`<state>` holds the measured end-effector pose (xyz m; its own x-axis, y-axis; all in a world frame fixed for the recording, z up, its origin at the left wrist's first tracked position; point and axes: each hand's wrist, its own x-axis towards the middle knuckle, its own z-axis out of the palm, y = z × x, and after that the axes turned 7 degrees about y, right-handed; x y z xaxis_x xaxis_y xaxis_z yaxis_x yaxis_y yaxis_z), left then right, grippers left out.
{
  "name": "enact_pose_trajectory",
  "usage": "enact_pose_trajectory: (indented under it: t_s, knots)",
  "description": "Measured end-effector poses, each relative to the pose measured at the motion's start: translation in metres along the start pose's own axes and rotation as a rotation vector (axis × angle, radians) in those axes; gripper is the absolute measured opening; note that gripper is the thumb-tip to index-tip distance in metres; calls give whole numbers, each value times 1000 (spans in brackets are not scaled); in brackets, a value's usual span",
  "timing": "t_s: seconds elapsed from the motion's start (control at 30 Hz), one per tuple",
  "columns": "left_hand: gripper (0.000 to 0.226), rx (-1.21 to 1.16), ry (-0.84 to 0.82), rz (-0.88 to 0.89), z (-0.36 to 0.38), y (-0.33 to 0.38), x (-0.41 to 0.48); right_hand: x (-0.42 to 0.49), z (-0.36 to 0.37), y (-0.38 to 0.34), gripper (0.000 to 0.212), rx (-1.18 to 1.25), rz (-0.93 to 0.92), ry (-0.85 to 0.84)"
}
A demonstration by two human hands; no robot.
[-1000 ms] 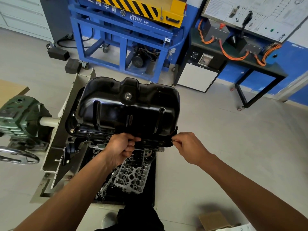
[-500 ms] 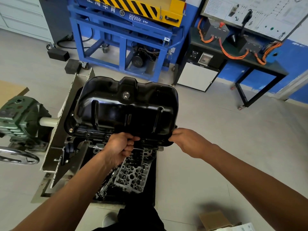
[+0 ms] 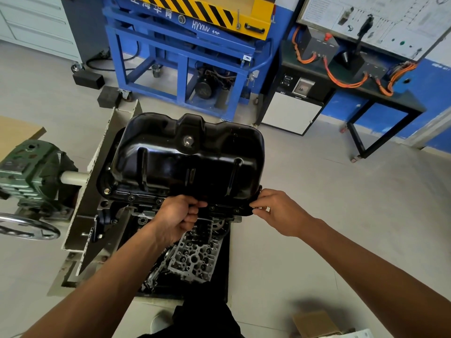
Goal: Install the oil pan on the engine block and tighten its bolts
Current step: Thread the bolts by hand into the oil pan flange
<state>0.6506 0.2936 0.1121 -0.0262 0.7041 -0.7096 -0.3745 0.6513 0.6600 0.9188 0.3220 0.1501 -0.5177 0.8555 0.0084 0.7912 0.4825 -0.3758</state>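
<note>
— Black oil pan (image 3: 188,162), item one: we list it lying on the engine block (image 3: 210,225), one bolt (image 3: 107,191) at its left corner, open holes along the near flange
— Item two, left hand (image 3: 175,215): fingers curled round the near flange
— Item three, right hand (image 3: 280,213): fingertips pinched at the pan's right corner; bolt between them or not, we cannot tell
— Risks, as we judge them: grip eased, pan slides off its holes; bolt started crooked, threads cross; bolt dropped, lost in the engine below
</note>
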Motion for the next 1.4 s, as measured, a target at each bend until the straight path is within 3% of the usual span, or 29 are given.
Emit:
enact_pose_trajectory:
  t_s: [0.2,0.47,0.87,1.03,1.2,1.4]
  knots:
    - [30,7,-5,2,1,2,-4,1,3,-5,17,1,17,93]
    - [31,9,1,16,2,3,-7,6,-4,-7,13,-54,17,34]
    - [30,-6,-4,15,1,0,-3,14,-3,-19,32,-181,129,-47]
    - [30,-3,-5,11,0,0,-2,16,-3,-19,49,-68,192,-10]
    - [30,4,0,18,1,1,-5,12,-2,-16,19,40,197,10]
    - [30,16,12,25,2,2,-7,13,-3,-12,22,-13,135,-9]
